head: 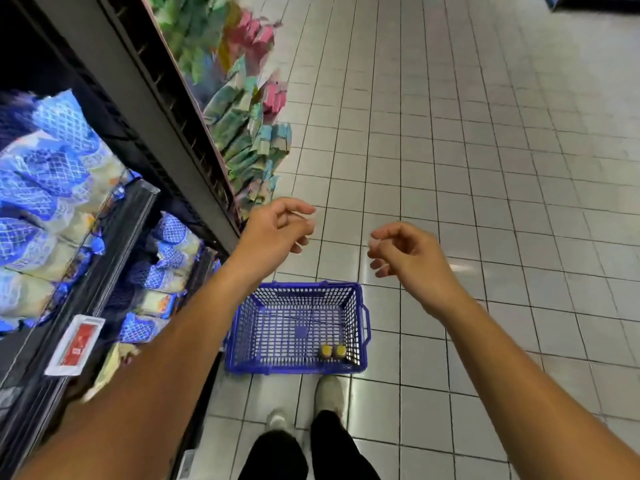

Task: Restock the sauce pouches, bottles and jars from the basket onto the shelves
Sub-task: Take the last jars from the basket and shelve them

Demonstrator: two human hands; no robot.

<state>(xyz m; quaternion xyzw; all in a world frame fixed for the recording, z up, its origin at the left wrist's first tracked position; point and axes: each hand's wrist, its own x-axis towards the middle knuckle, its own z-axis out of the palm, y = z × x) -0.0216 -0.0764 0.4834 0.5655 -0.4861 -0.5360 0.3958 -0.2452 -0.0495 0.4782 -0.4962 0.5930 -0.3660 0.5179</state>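
Head view, the only one supplied. The person stands in a shop aisle and looks down past both outstretched forearms.

The left hand hangs above the floor tiles, close to the front edge of the shelves. Its fingers are loosely curled and hold nothing. The right hand is level with it and well apart from it, equally slack and empty. Neither hand touches any stock.

The blue basket sits on the floor just beside the shelf base and directly ahead of the person's shoes. That position likely keeps it within a short stoop of both shelf and feet.

Two yellow-capped containers stand upright and side by side at the basket's near right corner. They are the only stock visible in it. Whether they are bottles or jars cannot be told from above.

Blue-patterned pouches fill the shelf tiers on the left, behind a price tag clipped to the shelf edge. Green and pink packets line the run further along, blurred.

Assessment: the restock appears nearly complete. With both hands free above the basket, the next step would probably be a reach down to the near right corner. The two containers stand close together, so both might be lifted at once, though knocking one over is a risk.
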